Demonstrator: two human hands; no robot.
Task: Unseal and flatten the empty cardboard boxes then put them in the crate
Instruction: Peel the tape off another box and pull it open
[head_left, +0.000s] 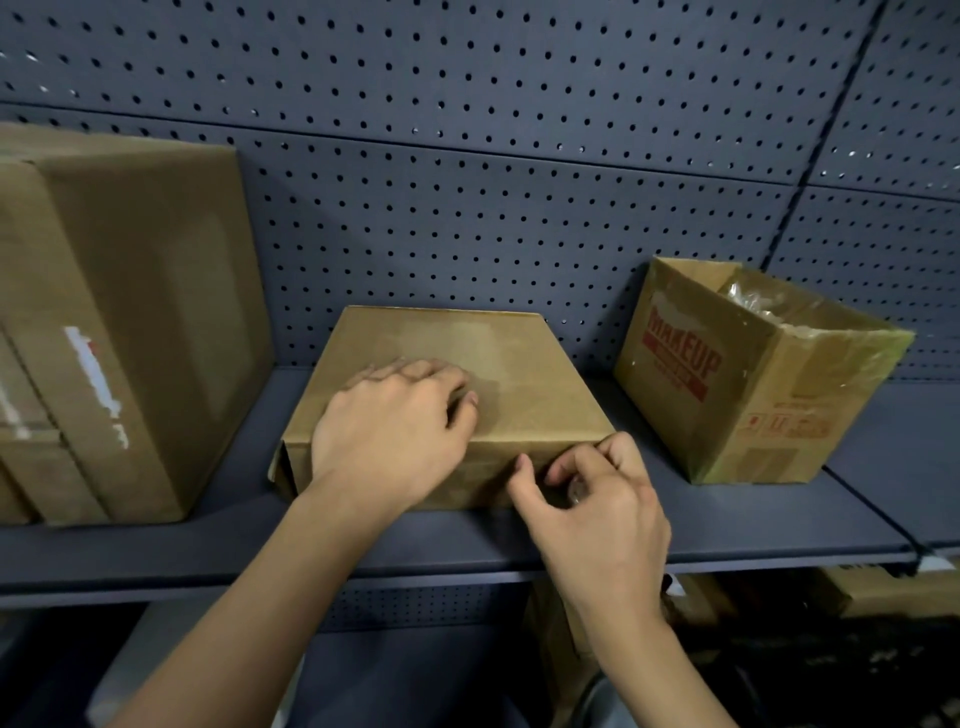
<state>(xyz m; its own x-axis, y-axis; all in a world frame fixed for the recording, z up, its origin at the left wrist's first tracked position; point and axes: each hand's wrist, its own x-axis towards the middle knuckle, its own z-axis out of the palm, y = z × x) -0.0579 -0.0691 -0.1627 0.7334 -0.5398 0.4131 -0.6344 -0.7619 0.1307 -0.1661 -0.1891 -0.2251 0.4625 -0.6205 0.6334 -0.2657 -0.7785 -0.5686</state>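
low box (519, 364) sits mid-shelf, on the grey shelf (156, 545), flaps closed, glossy tape across its top. left hand (395, 415) lies palm down on the top near the front edge, fingers loosely bent with tips on the cardboard, gripping nothing. right hand (597, 499) is at the front face by the right corner, thumb and fingers curled in close together against the cardboard; something shiny sits between them, but cannot tell whether they have hold of anything. tall box (130, 312) stands well apart to the left, closed, with torn white label scraps. open box (753, 389) stands to the right, top open, red "makeup" print on its side, clear tape along the rim. pegboard (467, 156) backs the shelf. blurred cartons (857, 587) sit below the shelf.
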